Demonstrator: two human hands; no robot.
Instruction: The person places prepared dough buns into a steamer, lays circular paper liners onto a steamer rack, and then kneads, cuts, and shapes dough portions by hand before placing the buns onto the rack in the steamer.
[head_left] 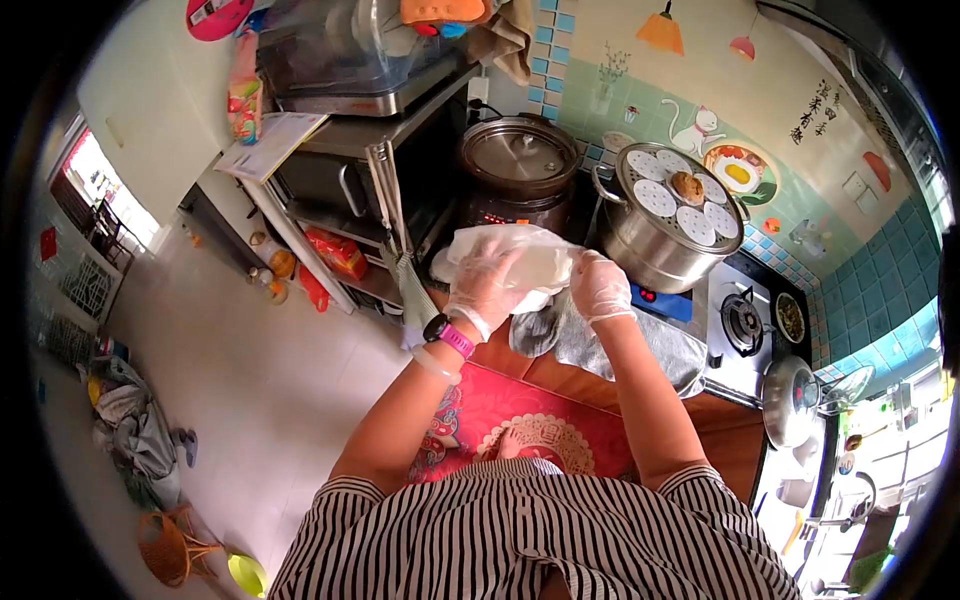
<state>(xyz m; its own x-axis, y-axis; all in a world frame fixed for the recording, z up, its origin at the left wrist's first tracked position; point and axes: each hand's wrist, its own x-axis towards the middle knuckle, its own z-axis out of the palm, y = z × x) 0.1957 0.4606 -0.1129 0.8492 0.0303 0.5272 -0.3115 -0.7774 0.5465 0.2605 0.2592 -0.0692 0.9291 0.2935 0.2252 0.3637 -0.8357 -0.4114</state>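
Both of my hands wear thin clear gloves and are raised in front of the counter. A translucent white plastic bag (540, 262) stretches between them. My left hand (487, 285), with a watch and a pink strap at its wrist, is closed on the bag's left part. The fingers of my right hand (602, 287) pinch its right end. What the bag contains, if anything, I cannot make out. Just beyond my right hand stands a steel steamer pot (660, 254), with round perforated white papers (655, 198) on top and one brown bun (687, 186) among them.
A lidded brown pot (520, 160) stands behind my hands. Grey cloths (640, 345) hang over the counter edge. At the right are a gas burner (742, 322), a dish of food (790, 316) and a steel lid (790, 400). Tongs (385, 195) stand upright at the left.
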